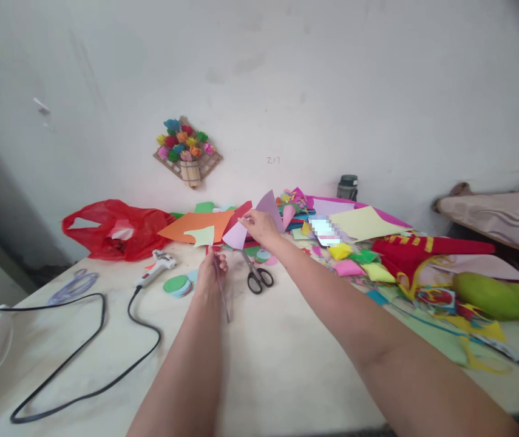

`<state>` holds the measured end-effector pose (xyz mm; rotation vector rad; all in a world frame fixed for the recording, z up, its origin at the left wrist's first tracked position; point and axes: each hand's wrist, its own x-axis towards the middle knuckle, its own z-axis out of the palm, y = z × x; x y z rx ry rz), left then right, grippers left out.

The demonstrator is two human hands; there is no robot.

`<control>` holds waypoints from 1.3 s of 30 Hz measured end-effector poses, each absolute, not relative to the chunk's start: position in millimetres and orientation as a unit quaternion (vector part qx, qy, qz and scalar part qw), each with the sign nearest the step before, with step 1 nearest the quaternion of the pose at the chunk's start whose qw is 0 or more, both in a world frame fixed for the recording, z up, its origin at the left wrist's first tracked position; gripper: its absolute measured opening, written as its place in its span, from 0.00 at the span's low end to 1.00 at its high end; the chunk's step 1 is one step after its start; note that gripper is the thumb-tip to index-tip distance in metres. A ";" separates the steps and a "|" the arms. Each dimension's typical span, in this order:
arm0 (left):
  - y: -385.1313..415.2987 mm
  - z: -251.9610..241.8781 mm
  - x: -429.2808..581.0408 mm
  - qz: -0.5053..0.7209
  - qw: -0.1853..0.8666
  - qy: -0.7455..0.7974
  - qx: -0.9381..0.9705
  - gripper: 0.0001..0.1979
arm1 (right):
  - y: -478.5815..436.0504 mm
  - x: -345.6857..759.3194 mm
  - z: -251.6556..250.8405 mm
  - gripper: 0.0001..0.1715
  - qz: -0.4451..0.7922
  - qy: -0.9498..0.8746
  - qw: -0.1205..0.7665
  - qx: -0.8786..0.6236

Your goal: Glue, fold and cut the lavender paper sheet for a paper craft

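My left hand (212, 268) is closed round a thin purple strip (220, 285) that hangs down toward the table. A pale green paper piece (203, 236) shows just above its fingertips. My right hand (259, 227) reaches across to the paper pile, its fingers pinched at a light purple paper (235, 235) beside a red sheet (241, 217). Black-handled scissors (260, 280) lie between and below the hands, blades pointing away. An orange sheet (190, 223) lies behind my left hand.
A white glue gun (155, 269) with a black cord, green paper circles (177, 284) and a red plastic bag (118, 227) are at the left. A phone (325, 230), coloured packets (348, 267), red cloth (400, 255) and a green object (491, 294) lie at the right.
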<state>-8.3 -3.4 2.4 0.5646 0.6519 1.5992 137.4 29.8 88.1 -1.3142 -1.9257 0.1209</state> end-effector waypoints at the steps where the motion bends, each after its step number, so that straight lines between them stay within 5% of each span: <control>1: -2.5 1.9 -7.7 0.690 0.613 0.290 0.252 0.14 | 33.2 134.2 88.7 0.17 0.041 -0.759 0.396 -0.515; 12: 5.4 -10.9 1.4 0.665 0.612 0.296 0.311 0.14 | 42.4 109.5 87.4 0.19 -0.041 -0.776 0.371 -0.509; 27: -12.5 -1.4 13.4 0.565 0.664 0.288 0.395 0.12 | 97.4 100.4 81.8 0.17 0.037 -0.687 0.487 -0.538; 39: -13.6 1.5 10.5 0.554 0.577 0.411 0.437 0.18 | 121.7 98.0 103.3 0.26 0.111 -0.694 0.493 -0.512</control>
